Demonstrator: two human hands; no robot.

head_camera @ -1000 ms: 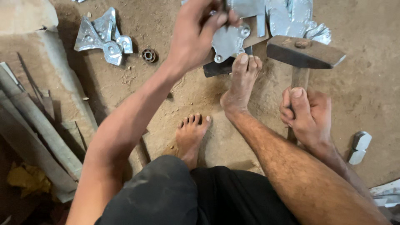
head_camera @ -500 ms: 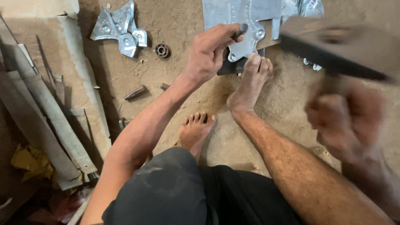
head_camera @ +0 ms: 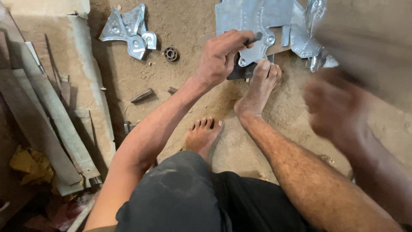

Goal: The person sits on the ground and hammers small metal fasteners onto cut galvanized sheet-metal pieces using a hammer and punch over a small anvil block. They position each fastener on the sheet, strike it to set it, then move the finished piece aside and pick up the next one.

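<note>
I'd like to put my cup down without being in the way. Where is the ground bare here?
Bare dirt lies between the small ring and the left hand, and below the right foot beside the left foot. It is crowded around the metal sheet, where the blurred right hand is raised.

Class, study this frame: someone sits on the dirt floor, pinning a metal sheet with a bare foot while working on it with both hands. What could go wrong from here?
1. The left hand holds a small punch on the metal sheet; the motion-blurred right hand could miss and strike fingers.
2. The bare foot rests its toes right by the sheet's edge, risking a cut or a blow.
</note>
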